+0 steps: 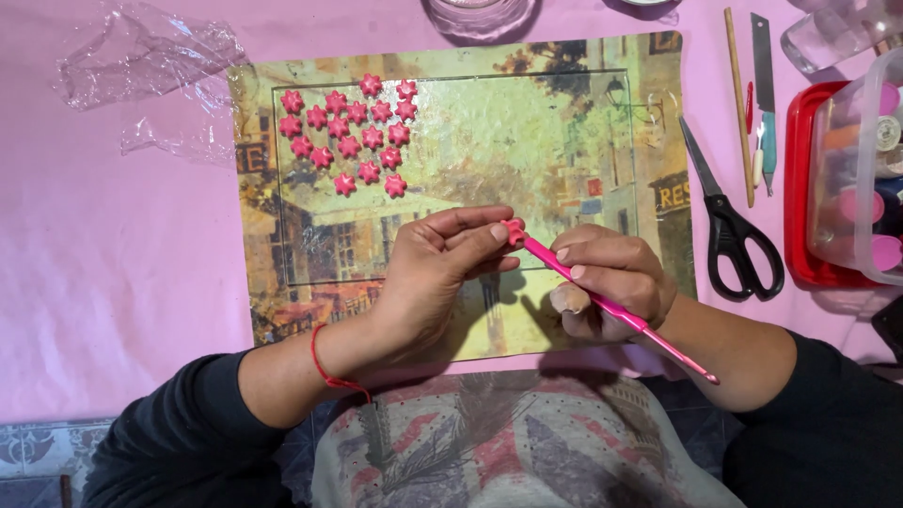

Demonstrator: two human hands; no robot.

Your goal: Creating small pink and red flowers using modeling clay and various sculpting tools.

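Pinching a small pink flower piece (514, 231) between thumb and fingertips of the left hand (442, 273), above the lower middle of the picture mat (282, 310) on the pink worktop (113, 282); left hand closing narrowly on the piece, with little of it showing past the fingertips. Gripping a thin pink tool (602, 301) pen-fashion in the right hand (611, 287), fingers wrapped tight round the shaft, tip touching the flower piece. Judging the piece to be soft and freshly shaped: pressing too hard with the tool tip likely denting or piercing a petal; squeezing too firmly with the left fingertips likely flattening the form or leaving prints. Slipping of the tip off so small a target risking a jab into the left thumb or fingertip just beside it. Losing the pinch risking a drop onto the mat, with possible deformation on landing. Lying finished at the upper left of the mat, well apart from both hands: a cluster of matching pink flowers (350, 141), set close together; a sweeping forearm or dropped tool possibly disturbing them. Resting to the right, near the right forearm: black scissors (729, 221); catching them with the elbow possibly knocking them against the red tray (800, 188).
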